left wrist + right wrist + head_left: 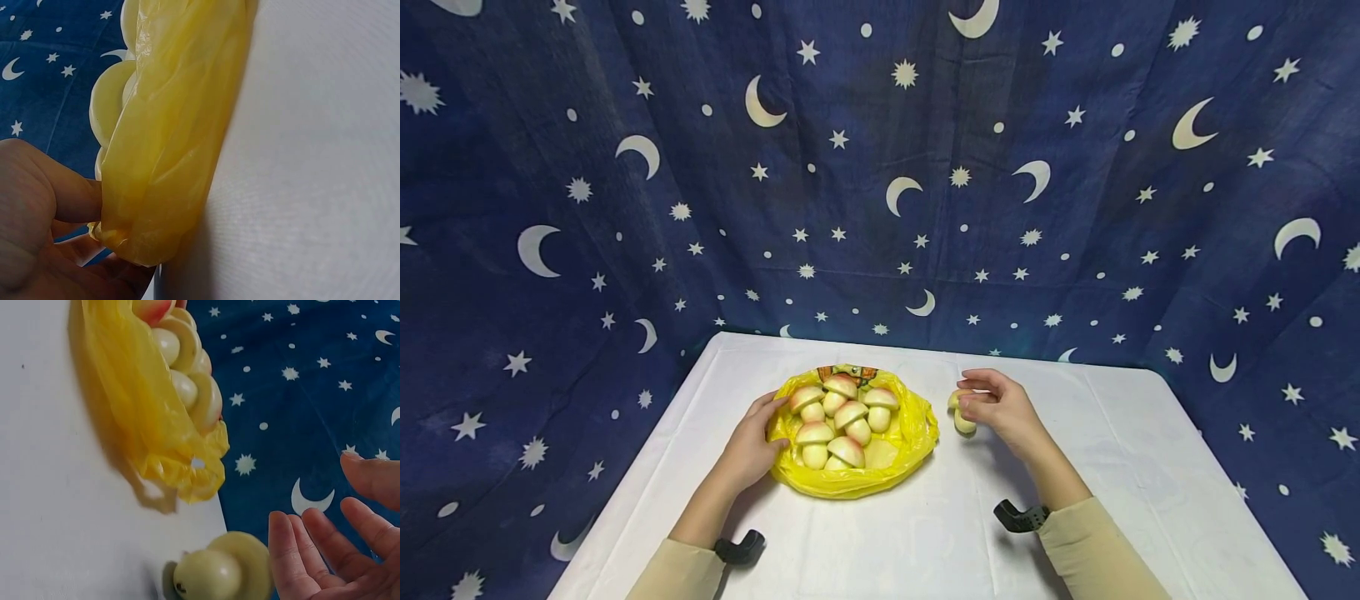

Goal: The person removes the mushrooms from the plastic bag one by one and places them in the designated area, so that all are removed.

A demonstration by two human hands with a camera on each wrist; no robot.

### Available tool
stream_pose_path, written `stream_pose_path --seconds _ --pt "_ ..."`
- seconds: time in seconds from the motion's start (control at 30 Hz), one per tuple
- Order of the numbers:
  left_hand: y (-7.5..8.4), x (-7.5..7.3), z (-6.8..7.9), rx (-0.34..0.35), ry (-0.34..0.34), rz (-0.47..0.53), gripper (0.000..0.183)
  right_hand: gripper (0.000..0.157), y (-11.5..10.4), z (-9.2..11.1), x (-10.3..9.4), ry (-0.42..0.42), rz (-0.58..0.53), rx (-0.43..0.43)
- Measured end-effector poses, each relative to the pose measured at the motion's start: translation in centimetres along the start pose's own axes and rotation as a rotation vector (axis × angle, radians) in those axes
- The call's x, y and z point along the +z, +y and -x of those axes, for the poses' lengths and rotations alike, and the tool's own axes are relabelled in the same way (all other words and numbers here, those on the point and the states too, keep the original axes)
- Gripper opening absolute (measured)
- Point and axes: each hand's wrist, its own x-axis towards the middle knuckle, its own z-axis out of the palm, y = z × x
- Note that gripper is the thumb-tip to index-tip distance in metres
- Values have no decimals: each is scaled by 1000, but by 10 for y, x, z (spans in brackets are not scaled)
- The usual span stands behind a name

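A yellow plastic bag (917, 429) with its rim spread wide stands on the table, holding several mushrooms (881, 400) with pale stems and cream caps blushed red. My left hand (751, 442) grips the bag's left rim, thumb over the edge and fingers around the outer side; the left wrist view shows the thumb against the yellow film (169, 137). To the right of the bag, a single mushroom (964, 423) is on the table. My right hand (1003, 412) is right beside it, fingers parted and slightly bent, and in the right wrist view the fingertips are close to the mushroom's cap (247, 556).
A white cloth covers the table (880, 550). Behind and at both sides hangs a dark blue curtain (865, 208) with moons and stars. Black wrist devices (741, 547) sit at both cuffs.
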Motion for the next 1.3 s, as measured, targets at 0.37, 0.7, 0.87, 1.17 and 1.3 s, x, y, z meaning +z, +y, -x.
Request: stream_pose_path --seconds 0.37,0.7,0.87,1.17,1.3 --pt "2 -1 0 3 2 5 70 56 1 -2 22 -39 -2 -2" --pt "1 -1 -1 4 3 7 69 52 6 -7 42 -65 -46 26" --pt "2 0 0 -5 0 2 69 52 7 -7 50 -78 -57 37" --pt "4 0 -1 -12 4 12 70 50 10 -10 64 -81 -61 32" --pt "4 0 0 -14 4 8 69 51 10 -12 70 -98 -71 38"
